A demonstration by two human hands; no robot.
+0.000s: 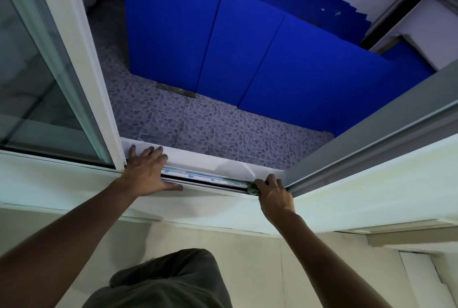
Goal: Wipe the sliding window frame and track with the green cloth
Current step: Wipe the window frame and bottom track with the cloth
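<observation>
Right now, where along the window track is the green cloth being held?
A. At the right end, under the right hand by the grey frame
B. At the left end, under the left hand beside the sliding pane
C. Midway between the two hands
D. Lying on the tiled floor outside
A: the green cloth peeks out from under the right hand, pressed into the track at its right end, while the left hand rests flat without it.

Dim, bluish cast, wide-angle edge distortion
</observation>
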